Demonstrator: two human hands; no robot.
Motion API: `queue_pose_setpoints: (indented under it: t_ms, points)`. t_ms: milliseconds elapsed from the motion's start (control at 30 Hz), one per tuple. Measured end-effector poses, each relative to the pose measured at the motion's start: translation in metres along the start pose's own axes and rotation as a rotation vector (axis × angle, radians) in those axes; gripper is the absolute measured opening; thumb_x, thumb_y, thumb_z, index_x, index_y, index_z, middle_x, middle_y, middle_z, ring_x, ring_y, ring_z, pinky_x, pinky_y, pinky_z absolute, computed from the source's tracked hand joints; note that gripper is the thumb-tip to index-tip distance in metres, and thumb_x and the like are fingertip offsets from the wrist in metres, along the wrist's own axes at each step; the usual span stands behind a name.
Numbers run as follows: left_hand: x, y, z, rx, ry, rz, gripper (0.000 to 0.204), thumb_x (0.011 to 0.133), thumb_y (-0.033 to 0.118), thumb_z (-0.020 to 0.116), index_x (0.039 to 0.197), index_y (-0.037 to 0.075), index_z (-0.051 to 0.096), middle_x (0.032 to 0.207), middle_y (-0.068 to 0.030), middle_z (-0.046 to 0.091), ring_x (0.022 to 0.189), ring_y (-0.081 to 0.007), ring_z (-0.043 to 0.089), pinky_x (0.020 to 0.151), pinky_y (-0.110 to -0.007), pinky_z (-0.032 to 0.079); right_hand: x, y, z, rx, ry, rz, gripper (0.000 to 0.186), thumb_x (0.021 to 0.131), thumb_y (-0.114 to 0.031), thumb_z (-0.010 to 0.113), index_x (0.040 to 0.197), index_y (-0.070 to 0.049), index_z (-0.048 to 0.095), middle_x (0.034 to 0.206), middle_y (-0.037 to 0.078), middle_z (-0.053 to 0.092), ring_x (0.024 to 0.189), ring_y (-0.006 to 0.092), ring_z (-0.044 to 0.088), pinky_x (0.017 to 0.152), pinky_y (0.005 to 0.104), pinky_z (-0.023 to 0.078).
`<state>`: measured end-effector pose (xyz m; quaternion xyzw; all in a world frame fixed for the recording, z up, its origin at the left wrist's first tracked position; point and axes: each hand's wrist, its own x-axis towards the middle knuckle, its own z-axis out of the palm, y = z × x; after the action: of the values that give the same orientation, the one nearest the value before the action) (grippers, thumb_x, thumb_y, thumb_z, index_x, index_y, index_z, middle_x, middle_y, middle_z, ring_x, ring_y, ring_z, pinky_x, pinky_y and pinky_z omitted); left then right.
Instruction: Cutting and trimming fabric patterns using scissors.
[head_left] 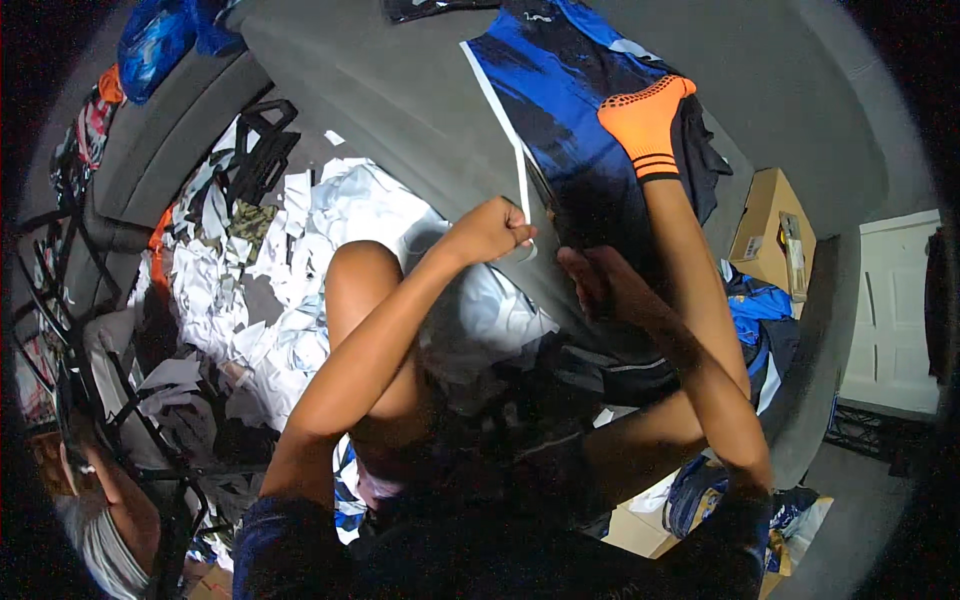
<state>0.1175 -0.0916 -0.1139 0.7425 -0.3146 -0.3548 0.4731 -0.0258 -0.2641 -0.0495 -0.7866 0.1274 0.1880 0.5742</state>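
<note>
My left hand [490, 232] is closed, pinching a narrow white strip [522, 180] whose loose end curls below the fingers. The strip runs up along the left edge of a blue and black garment [560, 90] spread over the grey padded surface. To its right, my right hand [610, 283] lies in shadow with its fingers curled. A dark, narrow, scissors-like tool [545, 200] reaches from it towards the strip; its details are hard to make out. My foot, in an orange grip sock [650, 120], rests on the garment's right side.
White fabric or paper scraps [240, 320] are heaped at left. A cardboard box [765, 225] and blue garments [755, 310] lie at right. Black metal frames [90, 370] stand at far left, with another person's arm [125, 500] below. A white door [900, 310] is at far right.
</note>
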Motion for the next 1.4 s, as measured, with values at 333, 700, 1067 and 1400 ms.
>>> queue_pose_setpoints:
  t_ms: [333,700,1067,1400]
  points:
    - [-0.001,0.001,0.002,0.022,-0.004,0.022,0.029,0.086,0.016,0.058,0.059,0.004,0.055,0.051,-0.0016,0.050,0.043,-0.0096,0.042,0.046,-0.023,0.036,-0.002,-0.009,0.008,-0.133,0.043,0.066,0.052,0.091,-0.041,0.049,0.057,-0.002,0.047,0.050,0.003,0.043,0.046,0.0127,0.034,0.043,0.0312,0.030]
    - [0.000,-0.001,0.001,0.024,0.001,-0.003,0.027,0.082,0.020,0.059,0.062,0.002,0.061,0.050,-0.0040,0.049,0.046,-0.0161,0.042,0.051,-0.030,0.039,-0.001,-0.007,0.015,-0.020,0.107,-0.001,0.051,0.088,-0.046,0.052,0.050,-0.012,0.044,0.043,0.000,0.041,0.036,0.0094,0.035,0.036,0.0261,0.025]
    - [0.000,-0.002,0.000,0.031,-0.013,0.061,0.029,0.085,0.015,0.057,0.059,0.003,0.055,0.052,-0.0020,0.050,0.045,-0.0110,0.040,0.047,-0.024,0.036,0.000,-0.005,0.009,-0.103,0.006,-0.239,0.049,0.088,-0.046,0.053,0.054,-0.012,0.044,0.045,0.001,0.045,0.036,0.0112,0.038,0.036,0.0248,0.027]
    - [-0.001,0.002,0.000,0.036,-0.014,0.060,0.028,0.085,0.019,0.057,0.063,0.002,0.060,0.053,-0.0024,0.051,0.045,-0.0109,0.041,0.046,-0.024,0.036,0.006,-0.002,0.003,-0.001,-0.010,0.016,0.045,0.090,-0.047,0.048,0.067,-0.009,0.049,0.049,0.002,0.047,0.040,0.0119,0.043,0.039,0.0253,0.032]
